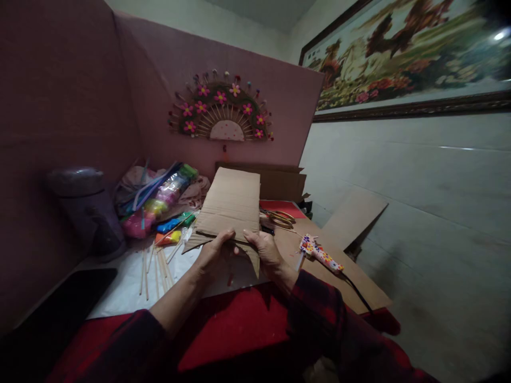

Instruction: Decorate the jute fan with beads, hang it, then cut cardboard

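A piece of brown cardboard (233, 199) is held up over the table, its near edge ragged and torn into pointed flaps. My left hand (215, 252) grips that near edge from the left, thumb on top. From the right, my right hand (269, 252) pinches the same edge, its thumb close to the left one. The fingers under the cardboard are hidden. To the right lie scissors (281, 218) with gold-coloured handles and a flower-patterned glue gun (321, 252). Thin wooden sticks (162, 268) rest on the white sheet left of my hands.
Bags of coloured clay (170, 191) are heaped at the back left beside a large tumbler (90, 213). A dark flat object (75, 292) lies at the front left. A decorated fan (223, 109) hangs on the pink panel behind. More cardboard (283, 181) stands at the back.
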The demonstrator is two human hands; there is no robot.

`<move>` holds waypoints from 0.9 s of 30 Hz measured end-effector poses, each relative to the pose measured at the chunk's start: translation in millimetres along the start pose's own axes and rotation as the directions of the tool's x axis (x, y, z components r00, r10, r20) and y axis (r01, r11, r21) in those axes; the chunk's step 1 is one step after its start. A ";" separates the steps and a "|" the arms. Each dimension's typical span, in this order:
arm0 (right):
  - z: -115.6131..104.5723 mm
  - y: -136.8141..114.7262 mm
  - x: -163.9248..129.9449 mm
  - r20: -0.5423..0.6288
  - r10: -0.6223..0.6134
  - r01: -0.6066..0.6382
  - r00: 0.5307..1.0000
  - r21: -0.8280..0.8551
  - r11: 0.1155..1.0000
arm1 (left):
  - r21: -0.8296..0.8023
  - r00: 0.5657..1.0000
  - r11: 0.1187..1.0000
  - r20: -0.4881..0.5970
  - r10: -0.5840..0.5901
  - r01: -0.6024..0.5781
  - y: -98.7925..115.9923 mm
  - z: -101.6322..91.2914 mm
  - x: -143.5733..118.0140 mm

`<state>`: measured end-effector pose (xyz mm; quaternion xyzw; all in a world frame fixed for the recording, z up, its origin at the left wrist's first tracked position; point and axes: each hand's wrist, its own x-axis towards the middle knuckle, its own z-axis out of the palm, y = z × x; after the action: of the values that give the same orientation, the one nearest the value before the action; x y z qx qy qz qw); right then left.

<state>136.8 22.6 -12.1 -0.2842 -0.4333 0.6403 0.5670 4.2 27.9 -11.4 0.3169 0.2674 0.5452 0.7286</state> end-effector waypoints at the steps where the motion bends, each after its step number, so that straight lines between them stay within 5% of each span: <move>1: -0.3 0.5 0.4 -0.002 0.003 -0.003 1.000 0.004 1.000 | -0.002 1.000 1.000 -0.004 0.002 -0.002 0.0 0.4 -0.2; 11: -4.1 6.1 5.8 -0.018 -0.002 0.001 1.000 -0.031 1.000 | -0.018 0.994 0.998 -0.095 0.058 -0.060 -0.5 11.0 -5.4; 15: -5.2 7.0 7.5 0.014 -0.034 0.037 0.999 -0.261 0.965 | -0.025 0.984 0.996 -0.158 0.076 -0.081 -2.5 7.1 0.2; 17: -10.5 -6.7 11.7 0.028 -0.017 0.030 0.999 -0.573 0.819 | -0.036 0.976 0.993 -0.195 0.101 -0.110 0.1 7.2 1.5; 19: -21.7 -32.4 20.3 0.003 0.044 -0.022 0.999 -0.833 0.553 | -0.054 0.966 0.988 -0.225 0.129 -0.144 5.0 8.9 1.3; 24: -68.1 -101.0 58.6 -0.139 -0.079 -0.132 0.987 -0.987 0.091 | -0.093 0.952 0.975 -0.253 0.174 -0.203 16.6 11.1 -0.6; 27: -91.6 -105.1 80.5 -0.197 -0.098 -0.211 0.975 -0.964 -0.160 | -0.101 0.949 0.973 -0.264 0.176 -0.208 19.3 9.0 -0.2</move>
<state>249.9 120.2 48.0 -0.6971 -0.6940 0.0765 0.1629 -1.3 30.1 9.1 0.2221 0.2906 0.6654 0.6507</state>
